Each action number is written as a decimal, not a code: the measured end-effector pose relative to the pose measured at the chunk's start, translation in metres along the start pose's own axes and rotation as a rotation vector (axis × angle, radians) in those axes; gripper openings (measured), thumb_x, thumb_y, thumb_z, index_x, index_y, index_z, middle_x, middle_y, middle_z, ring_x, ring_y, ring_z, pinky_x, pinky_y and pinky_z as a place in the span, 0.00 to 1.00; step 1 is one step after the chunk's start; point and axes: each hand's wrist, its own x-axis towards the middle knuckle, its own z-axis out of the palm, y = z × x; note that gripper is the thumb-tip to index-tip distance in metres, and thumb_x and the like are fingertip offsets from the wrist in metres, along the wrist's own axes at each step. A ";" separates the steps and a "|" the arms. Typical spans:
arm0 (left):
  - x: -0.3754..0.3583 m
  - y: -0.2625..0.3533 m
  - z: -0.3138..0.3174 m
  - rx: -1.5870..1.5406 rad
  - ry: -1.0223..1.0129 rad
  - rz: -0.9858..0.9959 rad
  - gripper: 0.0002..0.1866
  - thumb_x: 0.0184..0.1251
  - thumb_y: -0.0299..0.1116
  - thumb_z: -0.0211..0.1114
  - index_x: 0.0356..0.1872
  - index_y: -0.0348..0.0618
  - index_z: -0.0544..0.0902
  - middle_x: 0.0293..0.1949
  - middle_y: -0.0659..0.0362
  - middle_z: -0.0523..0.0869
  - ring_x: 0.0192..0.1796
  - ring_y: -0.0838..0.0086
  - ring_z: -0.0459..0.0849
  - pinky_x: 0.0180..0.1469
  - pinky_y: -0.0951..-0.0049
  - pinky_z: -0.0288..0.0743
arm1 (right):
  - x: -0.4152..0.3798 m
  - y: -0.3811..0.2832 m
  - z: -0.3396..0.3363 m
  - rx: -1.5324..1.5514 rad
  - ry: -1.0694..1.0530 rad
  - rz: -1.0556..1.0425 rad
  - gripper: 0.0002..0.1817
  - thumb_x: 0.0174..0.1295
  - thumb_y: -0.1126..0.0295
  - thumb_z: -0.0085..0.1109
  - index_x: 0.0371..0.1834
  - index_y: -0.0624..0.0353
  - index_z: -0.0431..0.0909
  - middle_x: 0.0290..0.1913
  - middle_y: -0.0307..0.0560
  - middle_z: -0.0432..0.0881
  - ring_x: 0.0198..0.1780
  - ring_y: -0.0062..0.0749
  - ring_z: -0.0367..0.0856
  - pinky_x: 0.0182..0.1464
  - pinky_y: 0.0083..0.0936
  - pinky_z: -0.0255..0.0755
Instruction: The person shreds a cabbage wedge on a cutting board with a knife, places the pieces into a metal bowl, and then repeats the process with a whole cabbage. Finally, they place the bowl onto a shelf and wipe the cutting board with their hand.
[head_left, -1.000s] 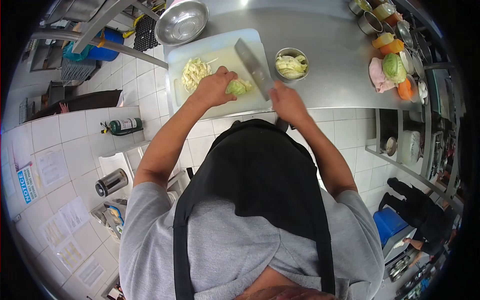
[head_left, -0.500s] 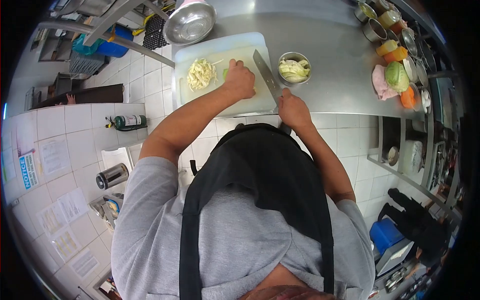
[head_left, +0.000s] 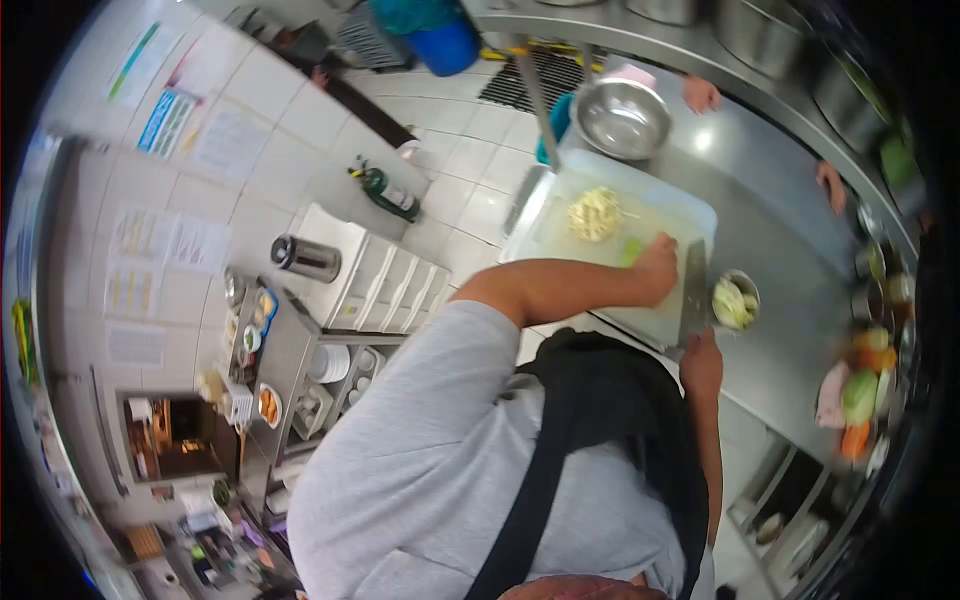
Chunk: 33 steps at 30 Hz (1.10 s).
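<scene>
My right hand (head_left: 701, 362) grips the handle of a broad-bladed kitchen knife (head_left: 693, 290). The blade lies along the right side of a whitish cutting board (head_left: 560, 240). Just left of the blade, my left hand (head_left: 656, 270) is closed and low over the board; whatever its fingers hold is hidden. Beside that hand shows a light green piece (head_left: 631, 250), perhaps cabbage leaf. Farther left sits a heap of shredded pale cabbage (head_left: 595, 214). To the knife's right stands a round metal container (head_left: 753, 284) with pale leaf pieces in it.
A metal bowl (head_left: 622, 118) stands beyond the board. Another person's hands (head_left: 702, 95) show across the steel table (head_left: 770, 190). At the right end are a cabbage (head_left: 859, 396), a pink cloth (head_left: 831, 396) and several containers. An overhead shelf holds pots (head_left: 760, 35).
The view has swung to the left and tilted, so the board appears farther right. Another person's hands now show across the table. My right hand still grips the knife.
</scene>
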 end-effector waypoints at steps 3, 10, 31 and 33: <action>0.001 -0.010 -0.006 -0.096 -0.045 0.013 0.12 0.68 0.42 0.70 0.40 0.50 0.98 0.42 0.57 0.95 0.56 0.58 0.84 0.67 0.45 0.65 | -0.002 -0.007 -0.005 -0.015 0.002 -0.008 0.18 0.84 0.63 0.53 0.61 0.70 0.75 0.45 0.78 0.90 0.49 0.79 0.89 0.52 0.68 0.80; 0.018 -0.032 0.014 -0.344 -0.015 -0.117 0.15 0.68 0.46 0.69 0.38 0.48 0.97 0.40 0.54 0.96 0.52 0.57 0.89 0.69 0.43 0.66 | -0.002 -0.015 -0.009 -0.070 -0.013 0.020 0.19 0.85 0.64 0.52 0.63 0.71 0.75 0.46 0.78 0.90 0.50 0.78 0.90 0.53 0.67 0.81; -0.189 -0.320 0.144 -0.765 0.539 -1.168 0.36 0.73 0.68 0.72 0.61 0.43 0.94 0.46 0.43 0.98 0.47 0.51 0.98 0.55 0.56 0.88 | -0.005 -0.028 -0.006 -0.176 -0.031 0.063 0.16 0.85 0.62 0.54 0.57 0.68 0.73 0.40 0.77 0.90 0.45 0.77 0.90 0.50 0.67 0.83; -0.176 -0.285 0.120 -0.830 0.460 -1.139 0.32 0.75 0.61 0.73 0.64 0.44 0.92 0.50 0.46 0.98 0.47 0.52 0.97 0.56 0.53 0.89 | -0.006 -0.025 -0.008 -0.207 -0.020 0.077 0.17 0.85 0.61 0.54 0.58 0.68 0.73 0.40 0.76 0.90 0.45 0.76 0.91 0.49 0.66 0.84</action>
